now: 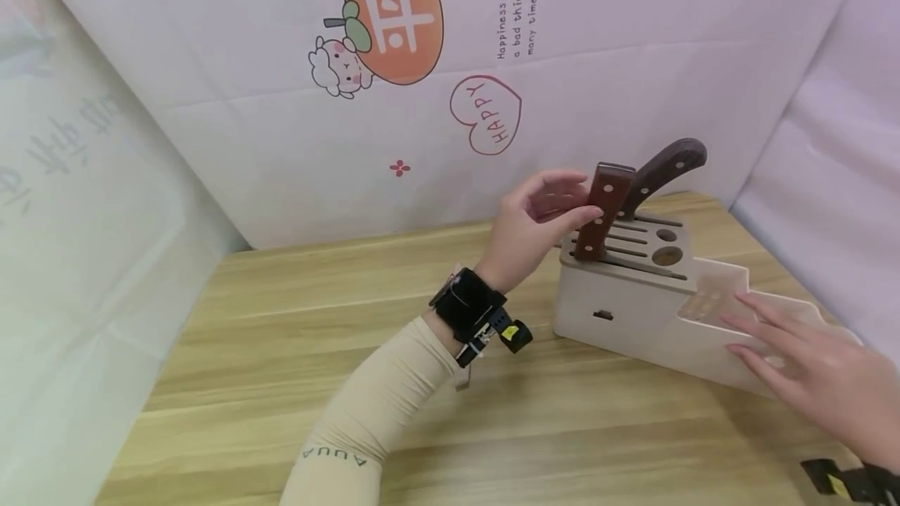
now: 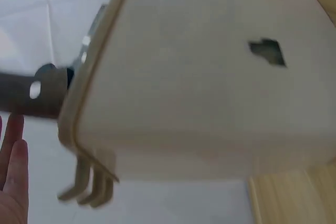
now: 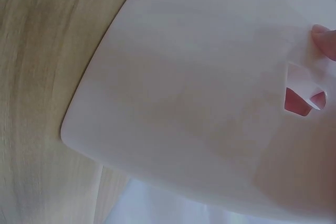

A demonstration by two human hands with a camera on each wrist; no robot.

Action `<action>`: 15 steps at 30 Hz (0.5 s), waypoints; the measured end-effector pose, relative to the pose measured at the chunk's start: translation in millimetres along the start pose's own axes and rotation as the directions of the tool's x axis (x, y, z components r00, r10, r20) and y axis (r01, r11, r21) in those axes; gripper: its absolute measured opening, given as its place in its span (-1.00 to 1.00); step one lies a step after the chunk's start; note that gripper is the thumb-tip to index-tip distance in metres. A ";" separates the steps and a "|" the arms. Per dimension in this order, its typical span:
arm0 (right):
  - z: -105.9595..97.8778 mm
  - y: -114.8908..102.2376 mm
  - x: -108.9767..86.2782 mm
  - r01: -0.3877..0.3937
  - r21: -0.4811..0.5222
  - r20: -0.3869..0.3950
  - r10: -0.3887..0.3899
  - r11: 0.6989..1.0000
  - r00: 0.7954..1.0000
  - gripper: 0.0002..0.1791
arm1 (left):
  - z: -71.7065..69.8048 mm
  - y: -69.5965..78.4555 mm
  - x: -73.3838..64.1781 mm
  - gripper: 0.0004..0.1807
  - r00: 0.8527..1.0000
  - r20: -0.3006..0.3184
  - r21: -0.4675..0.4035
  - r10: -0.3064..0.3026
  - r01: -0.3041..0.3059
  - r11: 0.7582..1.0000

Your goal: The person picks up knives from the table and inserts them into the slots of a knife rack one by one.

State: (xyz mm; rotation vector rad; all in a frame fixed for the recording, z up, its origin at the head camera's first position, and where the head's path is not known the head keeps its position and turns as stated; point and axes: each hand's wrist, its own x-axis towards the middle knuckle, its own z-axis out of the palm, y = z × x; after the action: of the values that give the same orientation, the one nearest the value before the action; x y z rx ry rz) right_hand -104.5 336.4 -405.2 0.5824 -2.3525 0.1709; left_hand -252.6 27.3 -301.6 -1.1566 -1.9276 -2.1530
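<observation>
A pale knife block [image 1: 619, 303] with a slotted grey-brown top stands on the table. In its near left slot sits a knife with a reddish-brown riveted handle [image 1: 610, 192], upright and slightly tilted. My left hand [image 1: 530, 221] is beside this handle, thumb laid against it and fingers spread loosely to its left. In the left wrist view those fingertips [image 2: 17, 124] reach the handle's edge. Behind it rises a second knife's dark curved handle [image 1: 671, 166]. My right hand [image 1: 823, 369] straddles the block's low tray wall, thumb [image 3: 325, 43] outside, fingers over the inside.
The block's top has further slots and two round holes [image 1: 666, 256]; hooks [image 2: 94, 187] stick out from one side. Wood-grained tabletop [image 1: 281, 358] extends to the left and front. A printed white cloth [image 1: 281, 155] hangs behind, with more cloth on both sides.
</observation>
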 end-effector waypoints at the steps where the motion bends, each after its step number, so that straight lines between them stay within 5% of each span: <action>1: 1.0 0.6 0.4 0.006 0.004 -0.003 -0.006 1.000 1.000 -0.28 | -5.5 -4.1 -1.2 -0.60 1.000 -0.006 0.002 0.004 -0.004 1.000; 10: 5.5 3.3 2.8 0.005 0.019 0.006 -0.005 1.000 1.000 -0.27 | -64.0 -22.3 -27.9 -0.71 0.998 -0.060 0.112 -0.014 0.021 0.994; 15: 10.2 3.4 -3.3 -0.036 0.017 -0.021 0.037 0.999 0.999 -0.34 | -94.4 -34.1 -56.9 -0.63 0.990 0.132 0.216 -0.056 0.026 0.976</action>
State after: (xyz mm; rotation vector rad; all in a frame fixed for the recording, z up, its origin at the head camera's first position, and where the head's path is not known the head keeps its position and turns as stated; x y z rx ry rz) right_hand -110.0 337.7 -414.9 0.5430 -2.3440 0.2119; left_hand -274.7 -71.7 -356.7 -1.2640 -2.1931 -1.8692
